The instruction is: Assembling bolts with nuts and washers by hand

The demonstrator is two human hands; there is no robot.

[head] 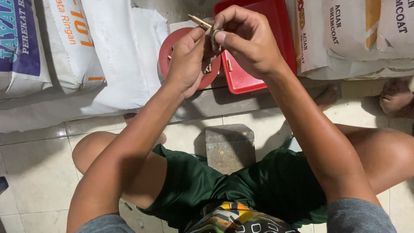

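Above the green shorts, the left hand grips a brass bolt while the right hand pinches a washer at it; a loose pinch could drop the washer toward the red tray.

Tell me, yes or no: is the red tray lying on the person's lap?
No, the red tray sits beyond the knees on a low ledge beside the white sacks, past both hands.

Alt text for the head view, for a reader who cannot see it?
Seated person's left hand holds a brass bolt while the right hand pinches a washer at it, above a red lid and red tray; sacks behind.
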